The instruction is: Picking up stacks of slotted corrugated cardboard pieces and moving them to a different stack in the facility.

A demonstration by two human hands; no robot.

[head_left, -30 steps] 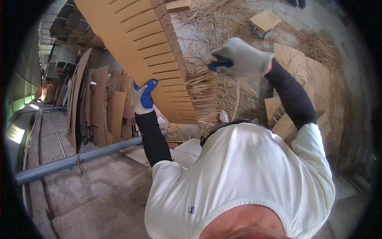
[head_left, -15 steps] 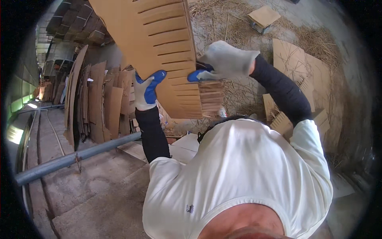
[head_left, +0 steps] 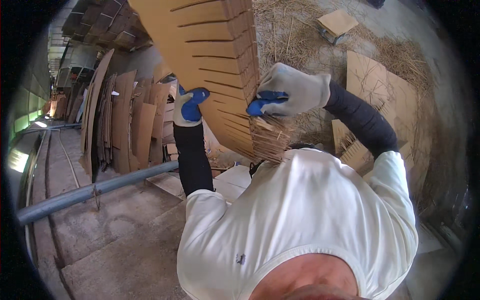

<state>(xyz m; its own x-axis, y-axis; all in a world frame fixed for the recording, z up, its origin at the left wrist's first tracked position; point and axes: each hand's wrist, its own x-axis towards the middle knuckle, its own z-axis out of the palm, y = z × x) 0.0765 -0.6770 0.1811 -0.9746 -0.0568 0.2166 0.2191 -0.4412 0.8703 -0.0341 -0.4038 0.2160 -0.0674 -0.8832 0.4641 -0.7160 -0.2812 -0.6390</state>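
A thick stack of brown cardboard sheets (head_left: 200,55), with rows of slots cut into its right side, is tilted up in front of me. My left hand (head_left: 190,105), in a white glove with blue coating, grips the stack's left edge with the thumb lying over the top sheet. At the right edge, my gloved right hand (head_left: 287,92) is closed, its blue-coated fingers pinching at the slotted side. Ragged cardboard strips (head_left: 272,137) stick out just below those fingers, toward my chest. The right palm hides part of what it grips.
Flat cardboard sheets (head_left: 122,115) lean upright in a row at left. A grey pipe (head_left: 100,189) crosses the concrete floor. Thin cardboard scraps (head_left: 287,32) litter the ground ahead; at right lie larger cardboard sheets (head_left: 370,80) and a small box (head_left: 337,24).
The stack has tipped so more of its layered right edge shows, and its lower end has come nearer my chest. My right hand has moved slightly down and curled tighter at that edge.
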